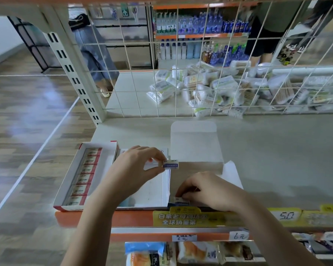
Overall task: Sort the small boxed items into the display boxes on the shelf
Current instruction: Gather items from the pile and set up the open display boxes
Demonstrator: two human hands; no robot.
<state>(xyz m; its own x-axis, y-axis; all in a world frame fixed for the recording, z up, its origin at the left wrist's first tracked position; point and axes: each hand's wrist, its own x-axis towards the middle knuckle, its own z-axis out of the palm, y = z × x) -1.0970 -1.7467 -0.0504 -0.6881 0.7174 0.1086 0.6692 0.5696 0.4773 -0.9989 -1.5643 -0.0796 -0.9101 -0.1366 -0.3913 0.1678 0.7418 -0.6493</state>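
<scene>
My left hand (136, 167) pinches a small white and blue boxed item (171, 164) above the middle display box (152, 194), which shows a mostly bare white floor. My right hand (206, 191) rests at the shelf's front edge, its fingers curled on another small white and blue boxed item (179, 200) lying beside that box. To the left stands a red and white display box (71, 181) with a row of several red-labelled small boxes (85, 177) inside it.
A white open carton with raised flaps (194, 143) stands behind my hands. A wire grid (181, 89) backs the grey shelf (277, 160); bagged cotton swabs (219, 89) lie behind it. Price tags (284, 215) line the orange shelf edge. People stand in the far aisle.
</scene>
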